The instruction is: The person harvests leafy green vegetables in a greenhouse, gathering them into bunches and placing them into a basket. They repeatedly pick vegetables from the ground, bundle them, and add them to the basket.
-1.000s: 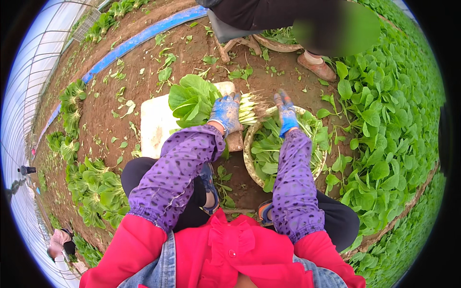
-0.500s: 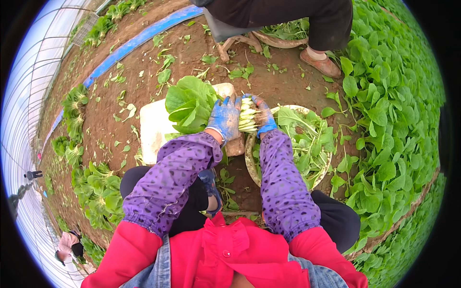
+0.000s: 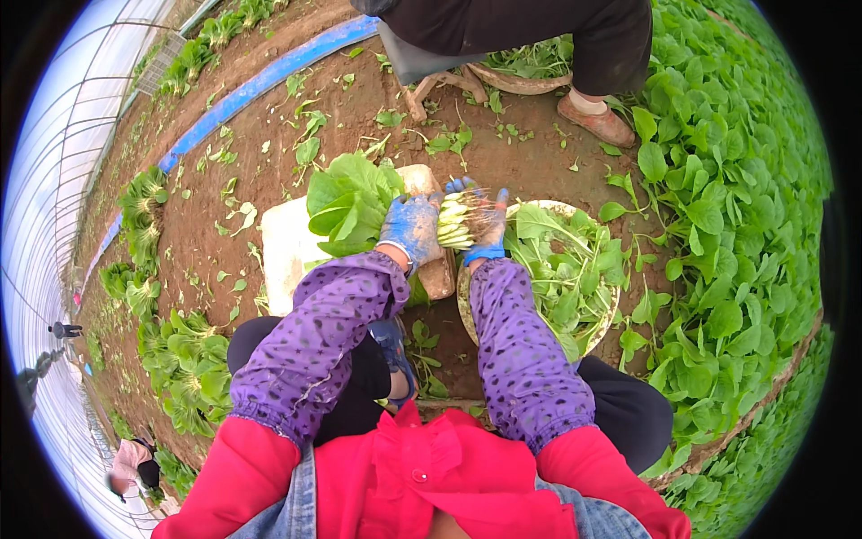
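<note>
In the head view, the left hand (image 3: 411,225), gloved in blue, is gripping a bunch of leafy greens (image 3: 352,205) at the stems. The bunch is lying crosswise over a pale slab (image 3: 285,250), its leaves pointing left, its roots right. The right hand (image 3: 487,226) is spreading wide at the roots; from here I am not discerning firm contact. Beside it, a round basin (image 3: 555,206) is holding loose leaves (image 3: 566,274).

L fingers (image 3: 431,210) curled | R fingers (image 3: 461,185) parted, nr L | forearms (image 3: 323,341) fwd
</note>
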A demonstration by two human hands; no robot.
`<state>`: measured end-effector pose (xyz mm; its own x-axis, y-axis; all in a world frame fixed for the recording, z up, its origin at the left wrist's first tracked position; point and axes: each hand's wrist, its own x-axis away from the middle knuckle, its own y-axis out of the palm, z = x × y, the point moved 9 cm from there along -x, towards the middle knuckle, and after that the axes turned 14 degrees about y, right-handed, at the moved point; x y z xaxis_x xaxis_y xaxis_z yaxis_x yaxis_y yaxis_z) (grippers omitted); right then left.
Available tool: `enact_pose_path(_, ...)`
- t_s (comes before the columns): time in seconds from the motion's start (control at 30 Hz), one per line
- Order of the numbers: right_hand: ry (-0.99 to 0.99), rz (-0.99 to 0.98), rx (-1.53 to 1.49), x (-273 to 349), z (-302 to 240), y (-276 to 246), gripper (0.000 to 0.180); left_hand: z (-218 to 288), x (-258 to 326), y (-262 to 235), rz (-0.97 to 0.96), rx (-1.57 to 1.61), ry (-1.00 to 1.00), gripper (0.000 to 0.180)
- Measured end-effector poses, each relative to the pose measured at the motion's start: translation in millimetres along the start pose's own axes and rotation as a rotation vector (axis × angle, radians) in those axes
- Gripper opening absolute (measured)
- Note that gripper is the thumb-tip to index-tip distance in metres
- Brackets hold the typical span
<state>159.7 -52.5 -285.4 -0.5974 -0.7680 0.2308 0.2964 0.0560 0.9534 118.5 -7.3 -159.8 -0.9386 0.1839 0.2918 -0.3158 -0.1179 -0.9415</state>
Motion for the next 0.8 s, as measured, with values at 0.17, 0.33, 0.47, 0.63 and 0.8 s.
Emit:
enact_pose_path(0.17, -0.073, 0.119, 0.138, -8, 0, 9, 0.072, -13, 5, -14, 0.05, 0.127, -0.031, 0.076)
enact_pose_path(0.33, 0.048, 0.101, 0.042, -13, 5, -4, 0.069, -3, 6, -9, 0.131, 0.051, 0.036, 0.09)
enact_pose_path(0.47, 0.116, -0.019, 0.003, -21, 10, 1, 0.071, -6, 14, -7, 0.094, 0.096, -0.047, 0.098)
enact_pose_path(0.63, 0.136, 0.029, 0.143, -21, 9, -4, 0.079, -3, 14, -4, 0.128, -0.002, -0.091, 0.088)
enact_pose_path(0.8, -0.078, 0.403, 1.037, 16, -86, 76, 0.069, -15, 10, 0, 0.126, -0.033, -0.071, 0.082)
